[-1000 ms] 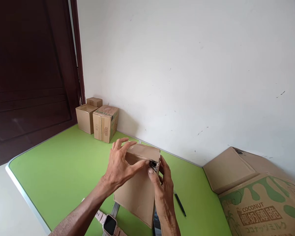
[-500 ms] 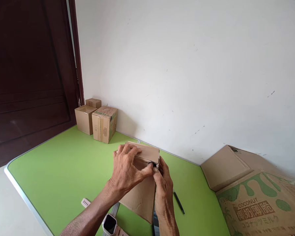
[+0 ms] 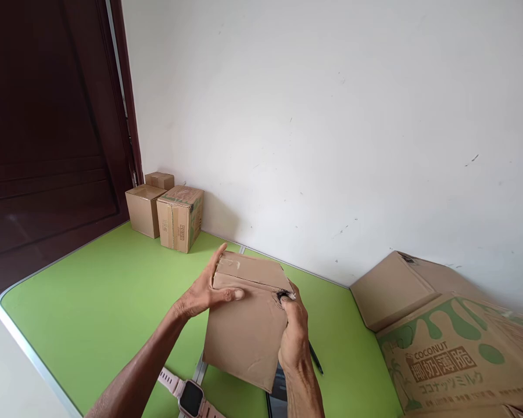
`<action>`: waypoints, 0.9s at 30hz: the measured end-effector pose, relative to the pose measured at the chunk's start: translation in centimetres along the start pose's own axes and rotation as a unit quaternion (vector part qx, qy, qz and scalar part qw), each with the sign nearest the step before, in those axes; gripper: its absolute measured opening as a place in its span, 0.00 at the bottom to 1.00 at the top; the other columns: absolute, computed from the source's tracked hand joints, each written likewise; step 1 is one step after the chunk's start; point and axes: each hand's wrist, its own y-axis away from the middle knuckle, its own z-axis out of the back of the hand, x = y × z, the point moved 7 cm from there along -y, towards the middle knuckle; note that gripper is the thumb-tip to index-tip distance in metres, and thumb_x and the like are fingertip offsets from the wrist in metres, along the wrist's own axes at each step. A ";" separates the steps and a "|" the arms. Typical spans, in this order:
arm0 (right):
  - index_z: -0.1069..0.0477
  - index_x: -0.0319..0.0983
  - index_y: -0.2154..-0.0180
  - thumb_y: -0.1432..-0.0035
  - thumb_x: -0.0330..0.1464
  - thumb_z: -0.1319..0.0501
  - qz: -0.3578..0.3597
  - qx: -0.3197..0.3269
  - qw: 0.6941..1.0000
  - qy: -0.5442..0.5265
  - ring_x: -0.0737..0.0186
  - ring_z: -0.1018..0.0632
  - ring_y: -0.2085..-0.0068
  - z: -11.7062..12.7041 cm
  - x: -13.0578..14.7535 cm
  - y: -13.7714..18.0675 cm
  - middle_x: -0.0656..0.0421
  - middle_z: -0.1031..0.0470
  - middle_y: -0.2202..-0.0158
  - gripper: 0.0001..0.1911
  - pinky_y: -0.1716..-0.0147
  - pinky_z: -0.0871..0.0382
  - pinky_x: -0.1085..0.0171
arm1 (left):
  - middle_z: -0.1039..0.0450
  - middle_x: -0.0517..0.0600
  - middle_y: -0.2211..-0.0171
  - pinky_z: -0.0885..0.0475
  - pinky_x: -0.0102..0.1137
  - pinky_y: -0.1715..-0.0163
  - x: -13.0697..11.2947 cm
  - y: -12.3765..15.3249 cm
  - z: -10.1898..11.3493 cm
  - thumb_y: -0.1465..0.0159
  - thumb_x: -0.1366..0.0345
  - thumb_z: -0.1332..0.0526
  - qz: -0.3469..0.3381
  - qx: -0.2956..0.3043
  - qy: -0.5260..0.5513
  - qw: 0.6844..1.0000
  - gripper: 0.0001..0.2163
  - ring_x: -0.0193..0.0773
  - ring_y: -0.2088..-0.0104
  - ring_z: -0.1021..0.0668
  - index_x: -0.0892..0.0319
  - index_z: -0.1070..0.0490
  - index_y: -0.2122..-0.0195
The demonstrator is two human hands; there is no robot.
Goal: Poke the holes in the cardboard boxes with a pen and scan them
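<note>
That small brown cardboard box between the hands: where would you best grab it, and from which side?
Grip the cardboard box by its two opposite side walls, coming in from left and right. It is tilted, its broad flat face towards the camera, and its sides are straight and parallel. The left hand and right hand already clasp it there.

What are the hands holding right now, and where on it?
Both hold the plain cardboard box: the left hand grips its upper left edge, thumb across the front; the right hand grips the right edge near the top corner.
</note>
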 end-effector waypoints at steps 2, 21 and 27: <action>0.25 0.43 0.36 0.34 0.54 0.42 -0.010 0.009 1.000 0.001 0.42 0.20 0.41 0.0 -0.1 -0.3 0.54 0.18 0.41 0.34 0.47 0.22 0.53 | 0.38 0.64 0.25 0.32 0.56 0.29 2.0 0.2 -0.7 0.45 0.45 0.19 0.044 0.050 0.094 0.993 0.65 0.64 0.30 0.29 0.50 0.63 0.17; 0.43 0.50 0.82 0.57 0.48 0.42 -0.146 -0.021 0.881 0.449 0.47 0.30 0.75 14.3 -7.3 -1.2 0.53 0.32 0.81 0.14 0.73 0.45 0.55 | 0.33 0.60 0.26 0.24 0.51 0.33 2.9 -0.6 -0.5 0.41 0.50 0.21 0.030 0.052 0.123 0.991 0.57 0.62 0.29 0.28 0.50 0.53 0.18; 0.35 0.47 0.65 0.48 0.61 0.38 -0.070 -0.094 0.976 0.186 0.48 0.19 0.70 12.4 -1.4 -0.2 0.58 0.22 0.72 0.25 0.71 0.26 0.55 | 0.29 0.62 0.29 0.19 0.48 0.41 2.6 -0.8 -0.6 0.41 0.48 0.20 0.044 0.054 0.123 0.990 0.55 0.63 0.34 0.23 0.50 0.50 0.19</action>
